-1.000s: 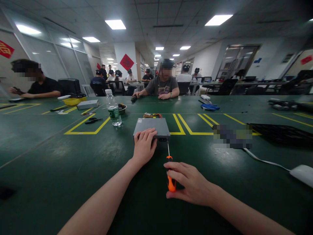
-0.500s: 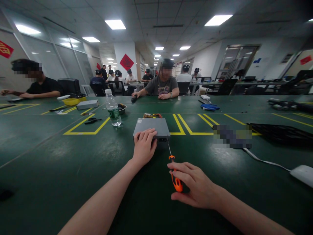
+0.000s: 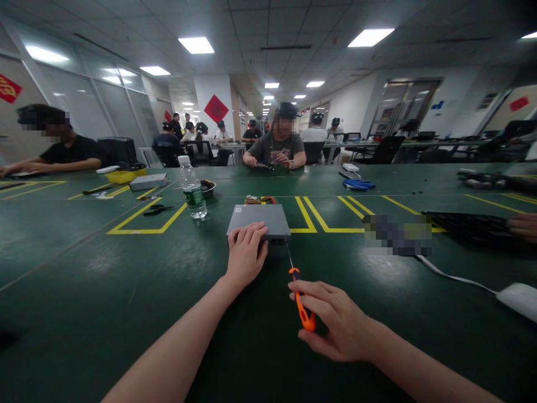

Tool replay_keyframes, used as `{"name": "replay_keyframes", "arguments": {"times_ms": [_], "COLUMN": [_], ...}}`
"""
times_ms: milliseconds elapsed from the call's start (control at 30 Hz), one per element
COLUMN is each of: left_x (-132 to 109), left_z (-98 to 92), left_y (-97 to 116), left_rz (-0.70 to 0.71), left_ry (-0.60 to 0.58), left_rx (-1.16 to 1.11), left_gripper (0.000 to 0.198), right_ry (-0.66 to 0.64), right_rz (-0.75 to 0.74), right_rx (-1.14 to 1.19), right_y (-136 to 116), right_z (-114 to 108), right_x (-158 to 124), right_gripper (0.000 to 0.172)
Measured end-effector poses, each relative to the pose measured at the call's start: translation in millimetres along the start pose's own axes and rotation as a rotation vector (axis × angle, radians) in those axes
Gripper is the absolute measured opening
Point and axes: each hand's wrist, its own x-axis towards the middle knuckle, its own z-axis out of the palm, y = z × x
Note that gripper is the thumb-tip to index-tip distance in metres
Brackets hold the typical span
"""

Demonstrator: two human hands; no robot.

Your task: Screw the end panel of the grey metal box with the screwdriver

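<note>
A grey metal computer power supply unit (image 3: 268, 217) lies flat on the green table in front of me, its socket side facing me. My left hand (image 3: 247, 246) grips its near left part, fingers over the top and thumb against the front. In my right hand (image 3: 331, 316) is an orange and black screwdriver (image 3: 302, 308), held by the handle between fingers and thumb. The shaft points away from me, and its tip meets the front face by the lower right corner, beside the socket. Coloured cables (image 3: 260, 200) stick out behind the unit.
A water bottle (image 3: 193, 190) stands left of the unit, near a small bowl (image 3: 208, 188) and black clips (image 3: 157, 209). On the right are a black mesh panel (image 3: 457, 226), a white cable (image 3: 453, 275) and another person's hand (image 3: 524, 225). A co-worker (image 3: 277, 143) sits opposite.
The right fingers have shifted slightly on the screwdriver, whose handle appears turned. A person's hand has appeared at the right edge. The co-worker opposite has drawn their hands together around a dark object.
</note>
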Motion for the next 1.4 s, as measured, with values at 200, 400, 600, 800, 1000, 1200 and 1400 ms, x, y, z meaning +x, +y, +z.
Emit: {"name": "replay_keyframes", "arguments": {"times_ms": [200, 400, 600, 800, 1000, 1200, 1400], "left_x": [0, 0, 0, 0, 0, 0, 0], "left_z": [0.7, 0.2, 1.2, 0.0, 0.5, 0.4, 0.2], "left_y": [-1, -1, -1, -1, 0, 0, 0], "left_rz": [0.004, 0.000, 0.000, 0.001, 0.002, 0.003, 0.002], "left_ry": [0.004, 0.004, 0.013, 0.003, 0.005, 0.009, 0.007], "left_rx": [0.005, -0.017, -0.011, -0.011, -0.008, -0.007, -0.022], "left_gripper": [0.027, 0.028, 0.029, 0.029, 0.029, 0.029, 0.029], "right_ry": [0.030, -0.021, -0.041, 0.063, -0.061, 0.136, -0.005], "right_rz": [-0.038, 0.070, -0.039, 0.087, -0.023, -0.032, 0.008], "right_rx": [-0.048, 0.056, -0.043, 0.057, -0.043, -0.117, -0.056], "right_y": [-2, 3, 1, 4, 3, 4, 2], "right_z": [1, 3, -5, 1, -1, 3, -3], "right_x": [3, -8, 3, -5, -3, 2, 0], "right_gripper": [0.024, 0.037, 0.029, 0.037, 0.034, 0.028, 0.035]}}
